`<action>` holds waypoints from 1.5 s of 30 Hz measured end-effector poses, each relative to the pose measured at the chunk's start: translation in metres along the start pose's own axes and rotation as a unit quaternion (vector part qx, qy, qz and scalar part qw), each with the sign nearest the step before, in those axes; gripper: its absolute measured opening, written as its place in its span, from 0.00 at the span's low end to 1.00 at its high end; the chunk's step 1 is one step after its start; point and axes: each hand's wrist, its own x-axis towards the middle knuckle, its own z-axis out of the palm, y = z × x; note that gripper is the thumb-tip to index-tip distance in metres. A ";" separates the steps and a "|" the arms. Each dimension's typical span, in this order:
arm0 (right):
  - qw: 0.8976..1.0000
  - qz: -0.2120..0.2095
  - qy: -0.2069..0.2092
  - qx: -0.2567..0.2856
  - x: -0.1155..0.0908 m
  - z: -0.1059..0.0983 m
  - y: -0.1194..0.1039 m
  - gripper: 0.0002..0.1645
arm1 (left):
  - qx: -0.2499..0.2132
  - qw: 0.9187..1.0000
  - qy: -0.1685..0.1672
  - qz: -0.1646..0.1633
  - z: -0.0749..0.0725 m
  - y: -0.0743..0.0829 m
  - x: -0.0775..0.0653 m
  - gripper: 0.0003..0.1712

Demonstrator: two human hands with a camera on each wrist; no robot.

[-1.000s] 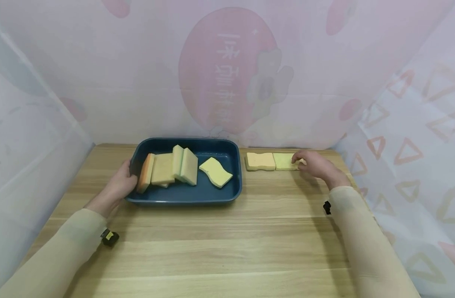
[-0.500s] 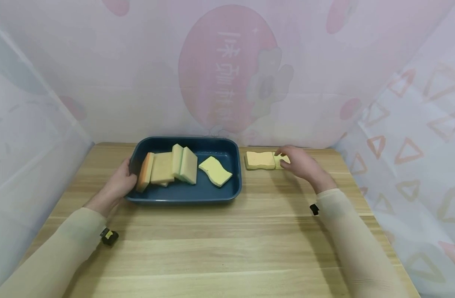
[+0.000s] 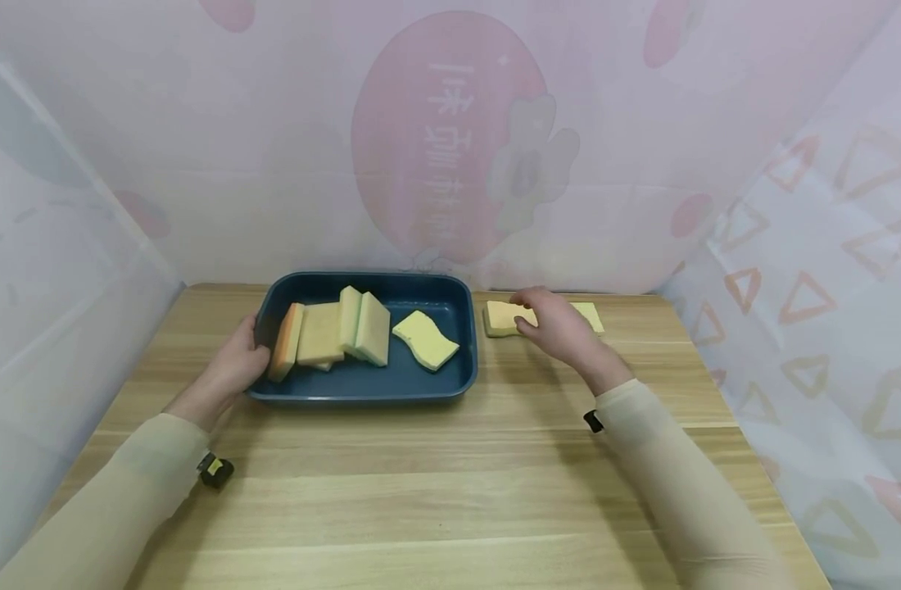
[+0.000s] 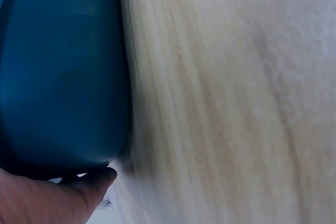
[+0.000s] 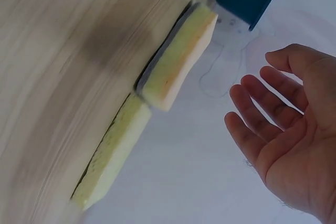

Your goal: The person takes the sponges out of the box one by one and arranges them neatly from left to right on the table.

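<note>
At the left end of the dark blue tray (image 3: 362,383), my left hand (image 3: 233,360) grips the side; in the left wrist view its thumb (image 4: 94,184) lies against the outer wall. My right hand (image 3: 561,332) hovers over two wavy-edged sponges on the table, fingers loosely bent and holding nothing. The left sponge (image 3: 500,318) has a peach top over yellow, with a grey base visible in the right wrist view. A pale yellow sponge (image 3: 589,316) lies end to end with it, partly covered by the hand in the head view.
Inside the tray, several sponges lean on one another at the left, among them an orange-sided sponge (image 3: 287,342). One yellow wavy sponge (image 3: 425,339) lies apart on the right. A patterned sheet (image 3: 288,164) rises behind the wooden table (image 3: 436,492).
My right hand has moved left from the pale yellow sponge to above the peach-topped one, uncovering the pale sponge's right end. My left hand and the tray have stayed still.
</note>
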 end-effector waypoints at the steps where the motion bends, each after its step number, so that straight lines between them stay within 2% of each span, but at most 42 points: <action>1: 1.000 -0.003 0.001 -0.003 0.001 0.001 -0.004 0.25 | -0.001 1.000 0.000 0.001 0.000 0.000 0.000 0.49; 15: 0.998 -0.054 0.008 0.003 0.011 0.018 -0.056 0.25 | -0.009 1.000 -0.001 0.014 0.002 -0.001 0.000 0.48; 23: 0.997 -0.069 -0.014 -0.012 0.017 0.030 -0.080 0.25 | -0.010 1.000 0.000 0.010 0.001 -0.001 0.000 0.48; 37: 0.993 -0.106 -0.044 -0.034 0.026 0.056 -0.109 0.25 | -0.009 1.000 0.001 0.003 -0.001 -0.001 -0.003 0.48; 45: 0.990 -0.111 -0.066 -0.058 0.028 0.065 -0.120 0.28 | -0.007 1.000 0.007 0.007 -0.002 -0.002 -0.005 0.48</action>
